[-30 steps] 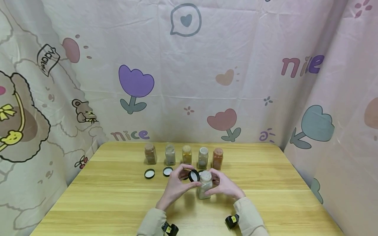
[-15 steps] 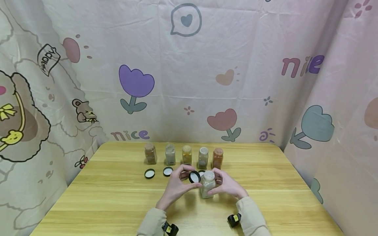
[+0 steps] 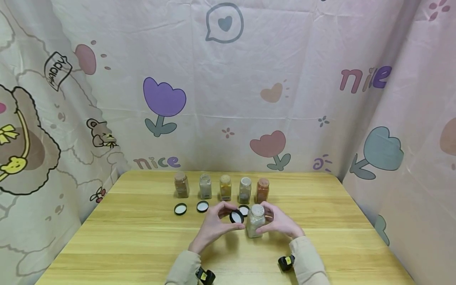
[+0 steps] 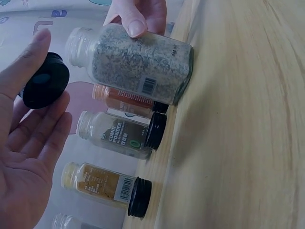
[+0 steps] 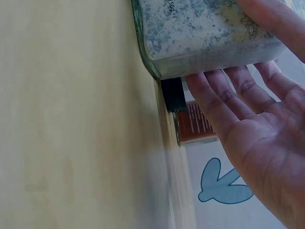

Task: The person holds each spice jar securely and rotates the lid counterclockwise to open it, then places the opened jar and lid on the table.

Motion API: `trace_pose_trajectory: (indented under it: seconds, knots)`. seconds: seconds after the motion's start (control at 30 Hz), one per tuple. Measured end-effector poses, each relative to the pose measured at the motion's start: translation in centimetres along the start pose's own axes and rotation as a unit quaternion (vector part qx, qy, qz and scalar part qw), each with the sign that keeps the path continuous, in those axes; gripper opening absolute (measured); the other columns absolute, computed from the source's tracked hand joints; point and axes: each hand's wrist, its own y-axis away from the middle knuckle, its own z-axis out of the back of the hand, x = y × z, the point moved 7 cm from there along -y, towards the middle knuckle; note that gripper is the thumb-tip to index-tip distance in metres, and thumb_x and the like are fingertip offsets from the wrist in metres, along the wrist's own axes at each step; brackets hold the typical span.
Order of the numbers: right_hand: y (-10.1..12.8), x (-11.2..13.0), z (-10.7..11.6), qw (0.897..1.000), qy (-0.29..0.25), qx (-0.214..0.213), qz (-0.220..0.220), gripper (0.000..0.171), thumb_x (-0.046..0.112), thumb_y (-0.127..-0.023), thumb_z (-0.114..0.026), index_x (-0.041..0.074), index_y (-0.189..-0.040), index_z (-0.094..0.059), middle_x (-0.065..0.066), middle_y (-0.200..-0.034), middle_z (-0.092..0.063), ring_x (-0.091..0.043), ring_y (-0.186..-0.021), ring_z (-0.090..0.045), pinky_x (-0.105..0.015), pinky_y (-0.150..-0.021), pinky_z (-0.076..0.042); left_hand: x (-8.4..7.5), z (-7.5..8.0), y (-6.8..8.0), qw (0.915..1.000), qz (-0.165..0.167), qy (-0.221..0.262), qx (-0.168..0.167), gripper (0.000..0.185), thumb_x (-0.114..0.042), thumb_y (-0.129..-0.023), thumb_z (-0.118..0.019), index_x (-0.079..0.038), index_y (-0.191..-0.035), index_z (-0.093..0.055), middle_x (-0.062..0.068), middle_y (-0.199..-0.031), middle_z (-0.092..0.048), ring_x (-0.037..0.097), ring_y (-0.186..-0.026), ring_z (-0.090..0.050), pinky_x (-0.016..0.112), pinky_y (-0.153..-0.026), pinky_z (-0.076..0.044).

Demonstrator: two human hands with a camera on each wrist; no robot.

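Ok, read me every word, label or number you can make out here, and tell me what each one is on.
"nice": backdrop cloth, low at left.
"nice": backdrop cloth, upper right.
"happy": flag drawing on the cloth, tilted.
"CUMIN POWDER": label of the cumin jar.
"509": base of the held jar, partly cut off.
Barcodes and the other jar labels: too small to read.

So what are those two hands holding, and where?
The left hand pinches a black cap by its rim; the right hand grips the jar by its body.
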Motion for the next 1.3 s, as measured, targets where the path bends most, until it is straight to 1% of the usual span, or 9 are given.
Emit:
trace_pose_trajectory:
  seconds: [0.13,0.3,0.5,0.6,0.73,0.93,1.07,1.23,1.3]
  knots:
    - [0.2,0.0,0.3,1.0,-0.004,0.007,0.003,0.059,0.005,-0.075,-0.084,0.001,-0.125,-0.052,-0.021,-0.128,-0.064,-0.008,-0.115,-0.064,-0.02,-0.103,-0.05,0.3,-0.3,0.0,0.9997,0.019,0.002,0.015,0.053,-0.014,-0.07,-0.092,0.005,-0.111,-0.064,0.022,-0.116,-0.07,0.031,-0.108,-0.071,0.028,-0.101,-0.056]
    - [0.6,0.1,0.8,1.0,-0.009,0.013,0.003,0.062,0.006,-0.075,-0.084,0.0,-0.127,-0.052,-0.017,-0.129,-0.065,-0.004,-0.116,-0.063,-0.018,-0.103,-0.049,0.9,-0.6,0.1,0.9979,0.056,-0.015,0.029,0.051,-0.017,-0.069,-0.093,-0.001,-0.11,-0.067,0.015,-0.115,-0.072,0.029,-0.11,-0.071,0.024,-0.1,-0.056]
    - [1.2,0.0,1.7,1.0,-0.002,0.01,-0.001,0.063,0.006,-0.075,-0.084,-0.001,-0.128,-0.051,-0.001,-0.124,-0.067,-0.002,-0.115,-0.063,-0.017,-0.103,-0.048,1.0,-1.4,0.1,0.9967,0.053,-0.043,0.045,0.048,-0.018,-0.069,-0.093,-0.003,-0.108,-0.068,0.013,-0.11,-0.071,0.026,-0.102,-0.072,0.023,-0.094,-0.058]
    - [1.5,-0.1,2.3,1.0,0.001,0.005,-0.004,0.064,0.007,-0.074,-0.084,-0.001,-0.128,-0.051,0.001,-0.123,-0.067,-0.002,-0.115,-0.063,-0.017,-0.102,-0.049,1.2,-1.9,0.2,0.9956,0.059,-0.049,0.053,0.047,-0.021,-0.07,-0.093,-0.004,-0.107,-0.068,0.012,-0.109,-0.071,0.027,-0.1,-0.072,0.021,-0.091,-0.059]
    - [2.1,-0.5,3.3,1.0,0.009,-0.005,-0.011,0.065,0.006,-0.074,-0.084,-0.002,-0.13,-0.051,-0.006,-0.125,-0.066,-0.001,-0.114,-0.063,-0.018,-0.101,-0.049,1.6,-2.8,0.3,0.9943,0.067,-0.045,0.07,0.048,-0.024,-0.075,-0.089,-0.001,-0.111,-0.066,0.015,-0.115,-0.068,0.029,-0.103,-0.071,0.021,-0.093,-0.058]
    - [2.8,-1.1,4.6,0.999,0.024,-0.023,-0.029,0.067,0.007,-0.075,-0.085,-0.002,-0.132,-0.05,-0.014,-0.128,-0.064,-0.002,-0.115,-0.062,-0.016,-0.101,-0.049,2.0,-4.4,0.5,0.9929,0.049,-0.061,0.089,0.046,-0.023,-0.082,-0.084,0.002,-0.114,-0.062,0.018,-0.12,-0.064,0.029,-0.107,-0.069,0.027,-0.097,-0.058]
    - [3.0,-1.2,5.4,0.998,0.029,-0.033,-0.037,0.07,0.008,-0.075,-0.085,-0.005,-0.134,-0.048,-0.018,-0.129,-0.064,-0.002,-0.115,-0.061,-0.017,-0.101,-0.049,2.3,-5.5,0.4,0.9897,0.052,-0.075,0.111,0.049,-0.021,-0.084,-0.082,0.004,-0.119,-0.059,0.022,-0.125,-0.062,0.033,-0.112,-0.067,0.029,-0.099,-0.057]
    - [2.9,-1.5,6.7,0.996,0.05,-0.054,-0.044,0.074,0.007,-0.076,-0.084,-0.007,-0.137,-0.045,-0.025,-0.132,-0.061,-0.011,-0.12,-0.06,-0.025,-0.105,-0.05,2.4,-6.9,0.2,0.9795,0.058,-0.125,0.147,0.051,-0.025,-0.089,-0.077,0.0,-0.127,-0.055,0.019,-0.127,-0.061,0.032,-0.115,-0.065,0.031,-0.103,-0.055]
    - [2.8,-1.8,7.3,0.995,0.056,-0.066,-0.052,0.074,0.007,-0.076,-0.084,-0.007,-0.137,-0.046,-0.026,-0.132,-0.06,-0.02,-0.123,-0.06,-0.034,-0.109,-0.05,2.5,-7.5,0.0,0.9734,0.056,-0.154,0.16,0.051,-0.029,-0.091,-0.075,-0.002,-0.13,-0.055,0.017,-0.126,-0.062,0.029,-0.115,-0.064,0.033,-0.103,-0.054]
